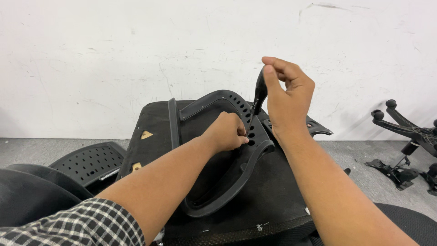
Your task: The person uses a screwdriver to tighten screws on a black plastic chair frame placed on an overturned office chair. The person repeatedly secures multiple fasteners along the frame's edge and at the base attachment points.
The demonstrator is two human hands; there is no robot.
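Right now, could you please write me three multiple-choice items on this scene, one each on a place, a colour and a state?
1. Where does the curved perforated frame lie?
A. on the black upholstered seat panel
B. on the bare floor
C. hung on the wall

2. What colour is the screwdriver handle?
A. red
B. yellow
C. black

3. What is the right hand doing?
A. resting flat on the floor
B. gripping the top of the screwdriver handle
C. hanging open in the air

Answers:
1. A, the frame rests on top of the seat panel.
2. C, the handle is black like the frame.
3. B, its fingers close round the handle while the left hand pinches at the tip by the frame's holes.
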